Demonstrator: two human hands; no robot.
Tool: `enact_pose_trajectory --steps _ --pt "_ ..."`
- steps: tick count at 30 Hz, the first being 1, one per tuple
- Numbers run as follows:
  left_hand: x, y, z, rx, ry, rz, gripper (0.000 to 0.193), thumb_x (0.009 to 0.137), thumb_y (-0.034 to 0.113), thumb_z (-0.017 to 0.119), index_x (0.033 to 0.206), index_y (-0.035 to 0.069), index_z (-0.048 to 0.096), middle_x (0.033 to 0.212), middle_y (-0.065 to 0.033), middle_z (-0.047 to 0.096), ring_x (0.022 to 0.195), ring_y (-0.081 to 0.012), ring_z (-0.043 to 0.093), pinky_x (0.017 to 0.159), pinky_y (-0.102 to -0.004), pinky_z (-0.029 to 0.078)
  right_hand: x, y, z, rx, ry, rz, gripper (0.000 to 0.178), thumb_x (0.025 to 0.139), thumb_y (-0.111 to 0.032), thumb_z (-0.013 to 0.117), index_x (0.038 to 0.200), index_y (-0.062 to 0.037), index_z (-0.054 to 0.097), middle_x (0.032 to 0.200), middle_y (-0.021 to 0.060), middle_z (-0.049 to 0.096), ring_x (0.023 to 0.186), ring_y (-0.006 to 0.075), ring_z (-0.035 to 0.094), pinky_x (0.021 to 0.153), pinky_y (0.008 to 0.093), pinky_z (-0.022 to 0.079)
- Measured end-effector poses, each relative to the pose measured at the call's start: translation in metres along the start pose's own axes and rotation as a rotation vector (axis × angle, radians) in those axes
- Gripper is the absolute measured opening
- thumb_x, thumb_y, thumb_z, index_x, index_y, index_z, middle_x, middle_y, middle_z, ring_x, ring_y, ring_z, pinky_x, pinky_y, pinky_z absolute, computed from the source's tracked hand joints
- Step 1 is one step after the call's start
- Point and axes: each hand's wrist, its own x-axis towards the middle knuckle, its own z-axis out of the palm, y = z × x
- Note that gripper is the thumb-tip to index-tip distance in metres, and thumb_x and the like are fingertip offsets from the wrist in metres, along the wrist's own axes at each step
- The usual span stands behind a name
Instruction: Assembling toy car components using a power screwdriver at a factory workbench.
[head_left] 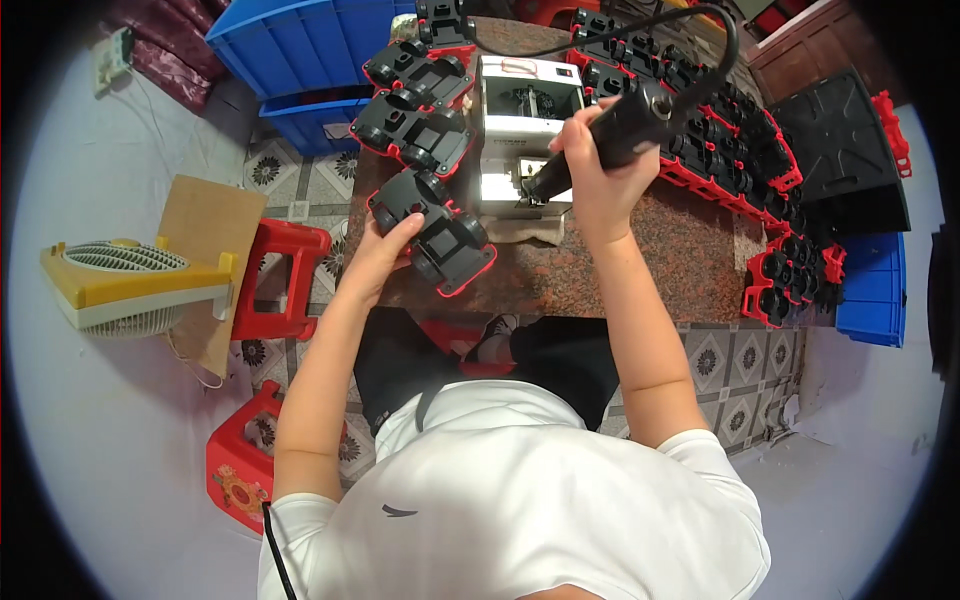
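My left hand (380,248) grips a black plastic housing with a red edge (436,238) by its left side, with the thumb on top. It is tilted at the table's near left part, round black cups showing on it. In my right hand (600,185) is a black corded electric screwdriver (625,128), fingers wrapped round its body. Its tip points down and left at the lit front of a white screw feeder (515,133); whether it touches a screw I cannot tell. A cloth (525,232) lies under the feeder's near edge.
More black-and-red housings (412,128) stand left of the feeder, and rows of them (715,150) fill the table's right side. The cord (735,50) loops overhead. Blue crates (300,45), a red stool (275,285) and a yellow fan (140,285) are at the left; a blue bin (870,290) at the right.
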Motion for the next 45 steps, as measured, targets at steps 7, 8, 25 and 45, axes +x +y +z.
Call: enact_pose_trajectory --steps 7,8,25,45 --pt "0.006 -0.017 0.002 -0.010 0.061 0.056 0.076 0.073 0.037 0.073 0.131 0.010 0.033 0.120 -0.0070 0.050 0.105 -0.0171 0.052 0.083 -0.0332 0.044 0.004 -0.039 0.000 0.224 -0.061 0.213 0.022 0.087 -0.009 0.055 0.106 -0.0014 0.046 0.076 0.0105 0.055 0.060 0.0179 0.056 0.055 0.0321 0.051" --pt "0.005 -0.015 0.004 -0.101 0.012 0.043 0.075 0.073 0.036 0.073 0.131 0.011 0.033 0.120 -0.0070 0.050 0.105 -0.0171 0.052 0.084 -0.0336 0.044 -0.001 -0.045 0.003 0.332 -0.073 0.175 0.026 0.083 -0.006 0.060 0.104 0.0000 0.046 0.074 0.0092 0.057 0.059 0.0156 0.057 0.055 0.0299 0.050" --pt "0.000 -0.020 0.020 -0.304 0.040 0.189 0.060 0.077 0.018 0.069 0.127 0.007 0.037 0.116 -0.0077 0.051 0.108 -0.0188 0.051 0.092 -0.0332 0.042 -0.030 -0.046 0.028 0.388 -0.188 0.093 0.038 0.072 0.002 0.070 0.103 0.0007 0.048 0.074 0.0091 0.058 0.062 0.0123 0.056 0.054 0.0242 0.047" --pt "0.001 -0.020 0.023 -0.299 0.050 0.228 0.054 0.078 0.017 0.067 0.124 0.007 0.039 0.114 -0.0073 0.052 0.104 -0.0177 0.052 0.089 -0.0319 0.043 -0.038 -0.044 0.038 0.067 -0.434 -0.054 0.037 0.074 -0.001 0.067 0.103 0.0009 0.044 0.072 0.0105 0.057 0.060 0.0144 0.056 0.055 0.0255 0.048"
